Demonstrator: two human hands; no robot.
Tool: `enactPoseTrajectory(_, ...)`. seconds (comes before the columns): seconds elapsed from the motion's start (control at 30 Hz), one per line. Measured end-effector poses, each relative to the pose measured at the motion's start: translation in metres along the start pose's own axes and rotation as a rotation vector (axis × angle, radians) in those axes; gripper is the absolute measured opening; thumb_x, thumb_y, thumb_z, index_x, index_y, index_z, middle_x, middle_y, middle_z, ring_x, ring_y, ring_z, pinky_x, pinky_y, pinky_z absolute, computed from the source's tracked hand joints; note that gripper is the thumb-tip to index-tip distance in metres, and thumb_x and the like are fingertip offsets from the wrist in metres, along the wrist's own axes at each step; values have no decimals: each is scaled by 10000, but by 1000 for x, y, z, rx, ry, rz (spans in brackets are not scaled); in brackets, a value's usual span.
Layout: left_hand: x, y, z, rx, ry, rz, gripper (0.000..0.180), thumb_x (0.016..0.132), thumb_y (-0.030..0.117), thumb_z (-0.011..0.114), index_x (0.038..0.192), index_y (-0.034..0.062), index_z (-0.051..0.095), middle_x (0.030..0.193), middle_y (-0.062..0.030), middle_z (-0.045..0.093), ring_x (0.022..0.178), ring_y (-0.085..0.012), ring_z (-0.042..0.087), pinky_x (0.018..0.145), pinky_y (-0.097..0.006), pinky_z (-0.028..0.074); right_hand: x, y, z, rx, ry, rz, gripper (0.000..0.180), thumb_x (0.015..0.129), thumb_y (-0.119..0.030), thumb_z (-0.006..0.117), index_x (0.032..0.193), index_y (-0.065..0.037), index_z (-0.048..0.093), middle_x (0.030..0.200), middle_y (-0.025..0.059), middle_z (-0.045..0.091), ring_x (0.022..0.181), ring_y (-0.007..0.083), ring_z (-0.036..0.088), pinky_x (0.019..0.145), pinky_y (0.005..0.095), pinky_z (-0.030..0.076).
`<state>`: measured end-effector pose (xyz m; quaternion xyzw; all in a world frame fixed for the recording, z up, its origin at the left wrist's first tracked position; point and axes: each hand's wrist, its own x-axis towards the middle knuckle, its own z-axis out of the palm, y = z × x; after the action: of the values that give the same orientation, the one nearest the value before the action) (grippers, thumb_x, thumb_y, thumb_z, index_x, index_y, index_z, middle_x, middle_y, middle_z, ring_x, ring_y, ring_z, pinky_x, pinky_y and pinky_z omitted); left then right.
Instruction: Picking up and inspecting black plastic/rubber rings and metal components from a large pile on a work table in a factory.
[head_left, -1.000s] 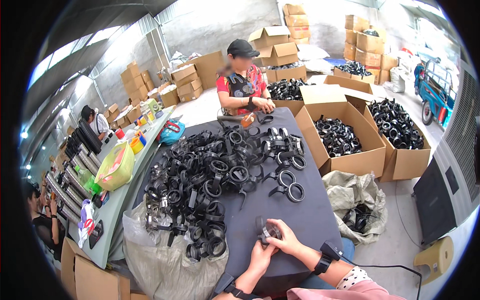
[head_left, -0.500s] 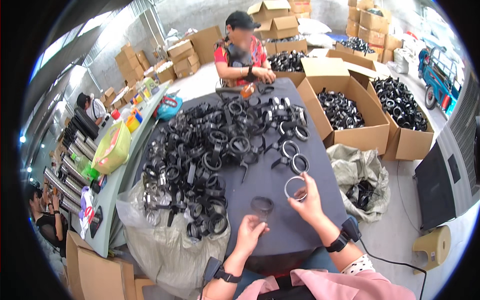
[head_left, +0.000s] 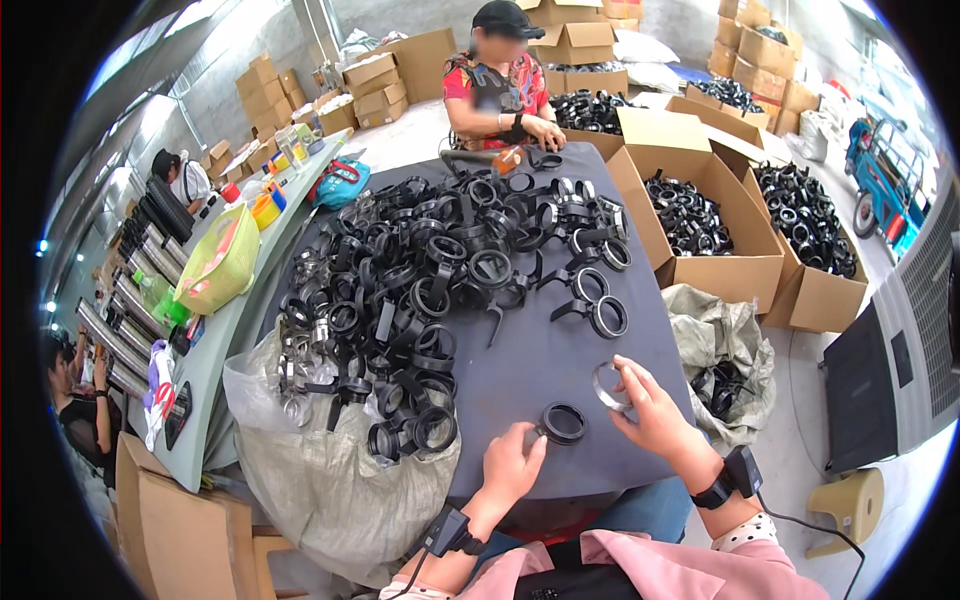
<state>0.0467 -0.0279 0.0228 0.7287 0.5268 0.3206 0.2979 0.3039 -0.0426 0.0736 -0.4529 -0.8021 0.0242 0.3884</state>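
My left hand (head_left: 513,462) is closed on the short handle of a black ring (head_left: 564,424), held low over the near part of the dark-covered table (head_left: 520,372). Between the fingers and thumb of my right hand (head_left: 655,412) is a thin silver ring (head_left: 610,387), tilted, a little apart from the black one. A large heap of black rings with handles (head_left: 440,250) covers the far and left side of the table. Closest to my right hand on the tabletop lies a black ring with a silvery rim (head_left: 608,317).
A pale woven sack (head_left: 320,490) hangs over the table's near left edge. Right of the table stand open cartons (head_left: 725,280) of black rings, another sack (head_left: 715,335) and a yellow stool (head_left: 848,508). A co-worker (head_left: 497,85) sits across; a green side table (head_left: 225,350) runs along the left.
My left hand has moved right with the black ring, which now shows its opening more clearly. The right hand has shifted right and slightly down, turning the silver ring more edge-on.
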Motion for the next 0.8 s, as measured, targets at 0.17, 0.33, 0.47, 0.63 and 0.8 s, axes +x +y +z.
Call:
enactPoseTrajectory(0.17, -1, -1, 4, 20, 39, 262, 284, 845, 275, 691, 1011, 55, 623, 682, -117, 621, 630, -351, 599, 640, -443, 477, -16, 19, 1, 234, 96, 40, 1045, 687, 48, 799, 1529, -117, 203, 1412, 229, 457, 1052, 277, 648, 732, 308, 575)
enactPoseTrajectory(0.33, -1, -3, 6, 21, 51, 318, 283, 833, 272, 707, 999, 56, 629, 686, -111, 623, 621, -349, 595, 627, -426, 472, -31, 25, -17, 272, 51, 176, 1117, 654, 41, 826, 1542, -98, 164, 1439, 188, 451, 987, 243, 648, 707, 309, 555)
enactPoseTrajectory(0.47, -5, -13, 5, 18, 42, 294, 298, 820, 268, 720, 1004, 50, 634, 689, -118, 623, 630, -333, 594, 634, -427, 474, -11, 0, -51, 16, -378, 525, 1011, 681, -213, 790, 1498, 1, 234, 1266, 225, 525, 968, 344, 637, 779, 407, 542)
enactPoseTrajectory(0.63, -7, -9, 2, 40, -18, 222, 313, 825, 240, 711, 1033, 23, 623, 867, -158, 671, 753, -363, 622, 697, -424, 497, -7, -3, -45, -215, -496, 480, 903, 702, -349, 718, 1426, 47, 353, 1024, 236, 578, 899, 381, 607, 834, 421, 512)
enactPoseTrajectory(0.8, -4, -8, 3, 37, -38, 258, 327, 863, 296, 668, 1041, 25, 626, 829, -155, 658, 724, -358, 601, 680, -424, 484, -6, 5, -24, -198, -435, 393, 889, 706, -306, 726, 1414, 76, 349, 1068, 241, 560, 1006, 385, 567, 903, 407, 483)
